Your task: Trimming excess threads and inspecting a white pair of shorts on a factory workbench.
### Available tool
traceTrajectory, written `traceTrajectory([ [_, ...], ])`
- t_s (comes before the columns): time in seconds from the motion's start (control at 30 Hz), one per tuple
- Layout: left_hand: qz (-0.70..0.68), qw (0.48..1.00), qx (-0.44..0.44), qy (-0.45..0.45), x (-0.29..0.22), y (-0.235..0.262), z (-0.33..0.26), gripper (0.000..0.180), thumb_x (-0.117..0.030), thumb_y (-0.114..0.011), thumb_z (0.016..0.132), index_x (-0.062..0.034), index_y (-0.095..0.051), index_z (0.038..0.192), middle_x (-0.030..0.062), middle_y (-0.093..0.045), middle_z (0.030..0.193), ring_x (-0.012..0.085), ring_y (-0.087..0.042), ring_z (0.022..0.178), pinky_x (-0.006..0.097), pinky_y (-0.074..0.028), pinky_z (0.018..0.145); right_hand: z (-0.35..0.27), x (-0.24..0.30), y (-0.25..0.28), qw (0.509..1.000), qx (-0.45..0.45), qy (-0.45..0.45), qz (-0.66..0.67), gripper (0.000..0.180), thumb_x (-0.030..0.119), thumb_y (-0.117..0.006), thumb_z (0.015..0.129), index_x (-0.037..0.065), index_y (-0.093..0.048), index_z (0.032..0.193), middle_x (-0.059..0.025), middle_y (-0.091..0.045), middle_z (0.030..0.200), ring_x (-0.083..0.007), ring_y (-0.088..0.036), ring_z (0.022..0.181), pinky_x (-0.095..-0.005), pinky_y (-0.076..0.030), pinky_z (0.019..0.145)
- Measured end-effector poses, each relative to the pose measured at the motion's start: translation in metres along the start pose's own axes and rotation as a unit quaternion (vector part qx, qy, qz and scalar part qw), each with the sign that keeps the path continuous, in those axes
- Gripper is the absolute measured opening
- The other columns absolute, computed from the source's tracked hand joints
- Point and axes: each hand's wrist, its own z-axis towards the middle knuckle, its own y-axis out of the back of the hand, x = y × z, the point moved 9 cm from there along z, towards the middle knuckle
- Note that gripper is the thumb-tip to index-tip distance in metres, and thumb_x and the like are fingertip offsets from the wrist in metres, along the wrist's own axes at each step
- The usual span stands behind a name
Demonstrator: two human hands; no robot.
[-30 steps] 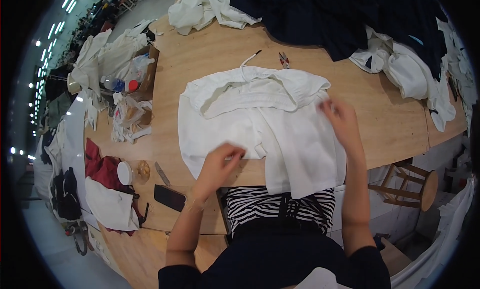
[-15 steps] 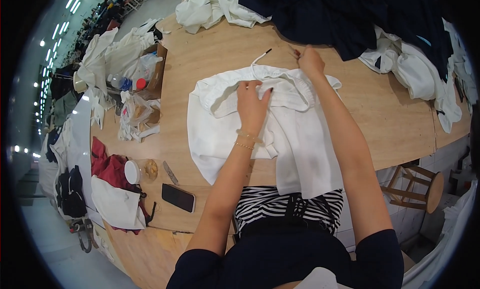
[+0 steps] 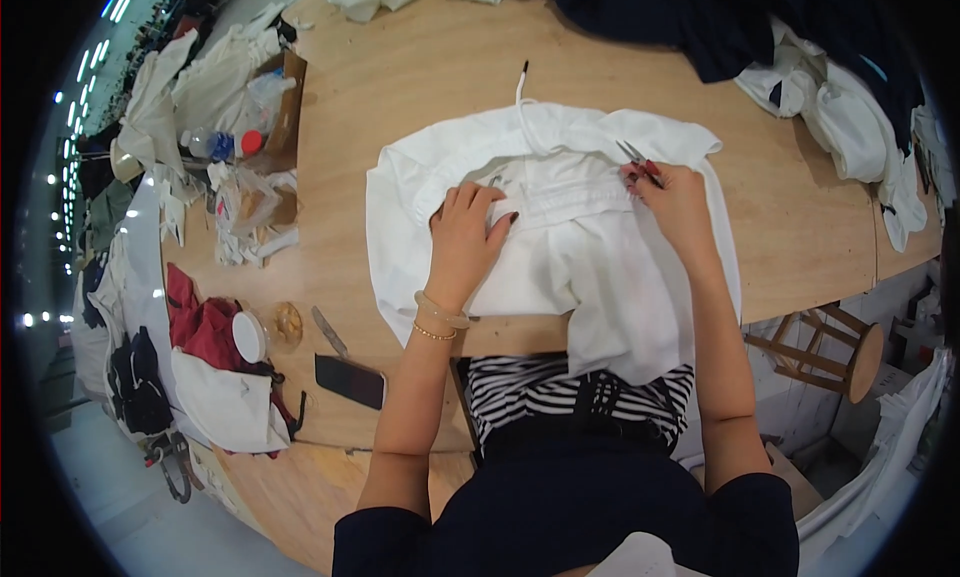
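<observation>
A white garment (image 3: 620, 297) with an elastic waistband lies spread on the table in front of me, its lower part hanging over the near edge. A white drawstring (image 3: 521, 92) with a dark tip runs out from the far side of its waistband. My left hand (image 3: 464, 227) rests on the left part of the waist opening, thumb spread away from the fingers. In my right hand (image 3: 672, 202) is a pair of small thread snips (image 3: 640, 161), blades pointing away and slightly left. The fingertips of that hand touch the right end of the waistband.
On the left lie a dark phone (image 3: 349, 380), a knife-like tool (image 3: 328, 330), a round jar (image 3: 252, 336) and red cloth (image 3: 200, 315). Farther back stands a box (image 3: 286, 107) with bottles and plastic bags. Dark blue cloth (image 3: 680, 22) is heaped at the far right. A wooden stool (image 3: 862, 363) stands lower right.
My right hand has come back toward me with the snips and down to the waistband. My left hand has shifted left. The waist opening is spread wider, and the view has shifted slightly.
</observation>
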Motion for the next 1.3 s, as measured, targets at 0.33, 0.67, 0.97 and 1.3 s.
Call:
traceTrajectory([
  [0.33,-0.448,0.872,-0.124,0.155,-0.010,-0.011,-0.047,0.017,0.002,-0.053,0.088,0.0013,-0.062,0.102,0.0069,-0.063,0.093,0.0143,-0.060,0.083,0.025,-0.049,0.078,-0.043,0.079,-0.066,0.964,0.072,0.257,0.018,0.024,-0.008,-0.058,0.076,0.004,-0.064,0.096,-0.0066,-0.058,0.079,-0.0160,-0.059,0.075,-0.0267,-0.047,0.067],
  [0.67,-0.682,0.635,0.027,0.362,0.000,-0.051,-0.069,0.031,-0.004,-0.048,0.092,0.0100,-0.049,0.120,0.0201,-0.062,0.110,0.0261,-0.064,0.097,0.033,-0.053,0.091,-0.017,0.017,-0.064,0.914,0.131,0.031,0.383,0.005,0.002,-0.060,0.085,0.002,-0.058,0.089,0.0010,-0.057,0.083,-0.0127,-0.055,0.072,-0.0277,-0.044,0.063],
  [0.97,-0.751,0.560,-0.064,0.344,-0.005,-0.060,-0.075,0.023,-0.008,-0.049,0.093,0.0031,-0.048,0.113,0.0210,-0.052,0.129,0.0294,-0.048,0.125,0.044,-0.044,0.103,-0.030,0.056,-0.085,0.967,0.015,0.251,0.031,0.022,-0.006,-0.058,0.075,0.004,-0.057,0.094,-0.0049,-0.055,0.081,-0.0210,-0.059,0.078,-0.0283,-0.046,0.068],
  [1.3,-0.768,0.529,-0.021,0.360,-0.012,-0.078,-0.035,0.015,-0.015,-0.058,0.093,-0.0058,-0.059,0.104,0.0040,-0.063,0.108,0.0147,-0.059,0.103,0.030,-0.047,0.081,-0.045,0.024,-0.069,0.871,0.169,-0.018,0.460,0.009,0.011,-0.051,0.096,0.004,-0.055,0.093,-0.0012,-0.058,0.085,-0.0060,-0.049,0.069,-0.0201,-0.039,0.061],
])
